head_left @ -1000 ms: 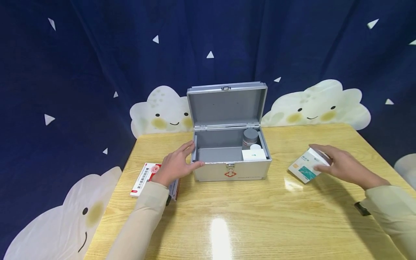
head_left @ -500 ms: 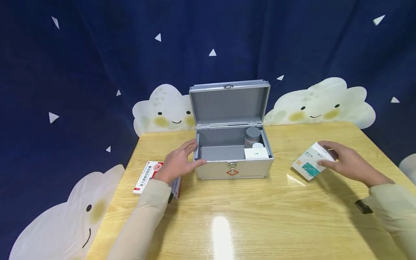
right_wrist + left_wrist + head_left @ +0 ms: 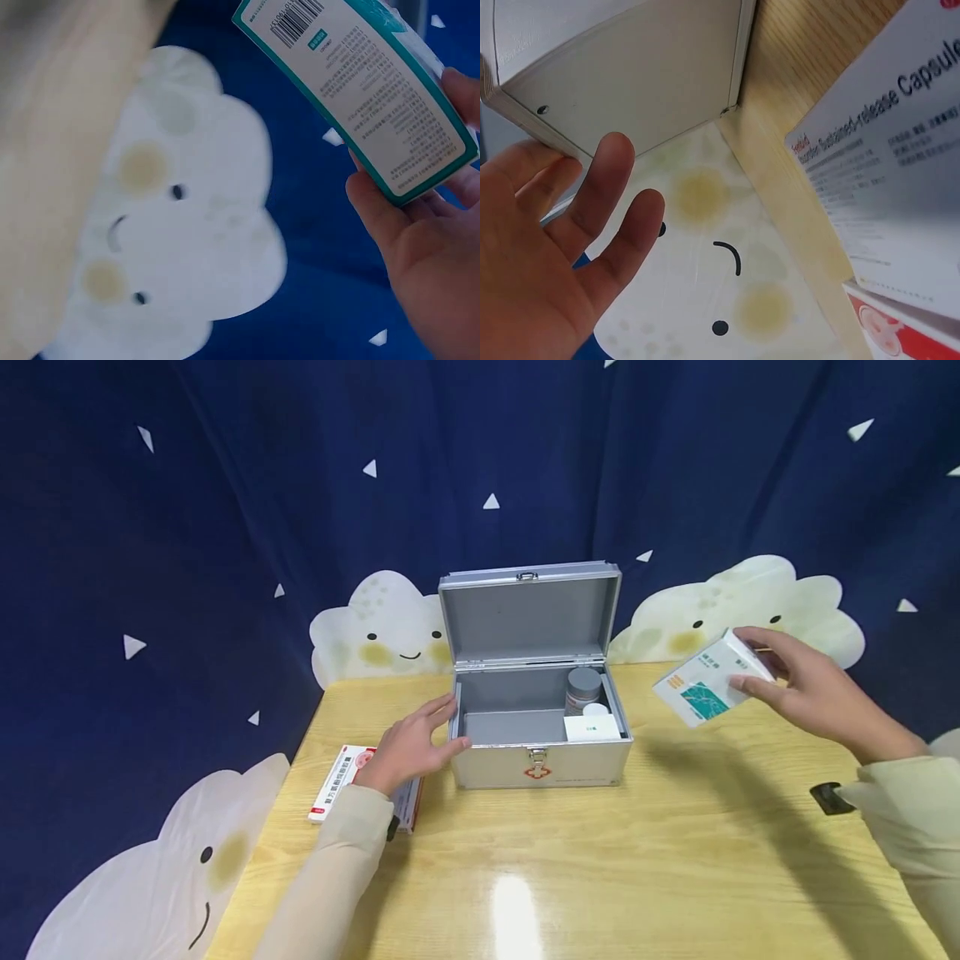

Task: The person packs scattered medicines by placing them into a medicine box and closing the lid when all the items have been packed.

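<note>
A white and teal medicine box (image 3: 701, 681) is held tilted above the table by my right hand (image 3: 806, 693), thumb on one face and fingers on the other. In the right wrist view its printed side (image 3: 367, 97) with a barcode shows. My left hand (image 3: 412, 747) touches the left end of the silver first-aid case (image 3: 487, 768), its fingers fairly straight. The case's lid (image 3: 528, 618) stands raised. Inside, at the right end, are a grey-capped bottle (image 3: 583, 689), a smaller white cap (image 3: 596, 710) and a white box (image 3: 592, 727).
Red and white medicine boxes (image 3: 337, 777) lie left of the case, partly hidden under my left forearm. A capsule box (image 3: 900, 157) stands large in the left wrist view. Behind the wooden table (image 3: 600, 860) hangs a dark blue curtain (image 3: 300, 485) with clouds.
My right hand has lifted the medicine box higher off the table and a little toward the case. The left hand stays at the case's left end. The head view has shifted slightly.
</note>
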Demonstrator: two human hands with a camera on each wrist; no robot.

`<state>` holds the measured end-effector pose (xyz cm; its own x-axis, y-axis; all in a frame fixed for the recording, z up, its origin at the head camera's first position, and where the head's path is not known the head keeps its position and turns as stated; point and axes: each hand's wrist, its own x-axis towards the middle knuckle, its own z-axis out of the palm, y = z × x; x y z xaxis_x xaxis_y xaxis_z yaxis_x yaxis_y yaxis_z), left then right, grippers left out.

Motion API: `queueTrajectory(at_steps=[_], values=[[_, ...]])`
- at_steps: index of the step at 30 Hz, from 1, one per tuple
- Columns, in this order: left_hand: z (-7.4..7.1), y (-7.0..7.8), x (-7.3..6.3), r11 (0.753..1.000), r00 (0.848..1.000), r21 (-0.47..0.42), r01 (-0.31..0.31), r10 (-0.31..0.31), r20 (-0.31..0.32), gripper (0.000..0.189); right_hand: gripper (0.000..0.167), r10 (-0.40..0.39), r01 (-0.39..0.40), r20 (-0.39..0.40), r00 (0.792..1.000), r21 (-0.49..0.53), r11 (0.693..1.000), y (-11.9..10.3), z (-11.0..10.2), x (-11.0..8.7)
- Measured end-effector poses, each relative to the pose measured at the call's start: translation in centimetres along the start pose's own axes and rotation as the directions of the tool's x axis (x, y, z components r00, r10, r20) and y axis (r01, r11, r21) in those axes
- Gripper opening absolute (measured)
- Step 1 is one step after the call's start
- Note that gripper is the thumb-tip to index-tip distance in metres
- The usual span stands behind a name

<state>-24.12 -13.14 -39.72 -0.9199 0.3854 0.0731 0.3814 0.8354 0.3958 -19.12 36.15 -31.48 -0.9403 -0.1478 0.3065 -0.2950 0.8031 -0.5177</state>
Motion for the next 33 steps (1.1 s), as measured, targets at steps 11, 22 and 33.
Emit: queueTrajectory(at_steps=[11, 22, 33], values=[[0.4, -0.6, -0.5, 1.000, 1.000, -0.007, -0.011, 0.011, 0.005, 0.077, 0.059, -0.048, 0.051, 0.090, 0.995, -0.030, 0.998, -5.8, 0.8, 3.2], [-0.4, -0.2, -0.1, 0.999, 0.999, 0.028, -0.015, 0.014, 0.041, 0.075, 0.058, -0.185, 0.200, 0.172, 0.967, -0.070, 0.977, -10.9, 3.0, 7.0], [-1.3, 0.1, 0.3, 0.999, 0.998, 0.034, -0.002, 0.000, 0.070, 0.077, 0.058, -0.296, 0.339, 0.298, 0.907, -0.102, 0.935, -14.9, 6.2, 10.3]])
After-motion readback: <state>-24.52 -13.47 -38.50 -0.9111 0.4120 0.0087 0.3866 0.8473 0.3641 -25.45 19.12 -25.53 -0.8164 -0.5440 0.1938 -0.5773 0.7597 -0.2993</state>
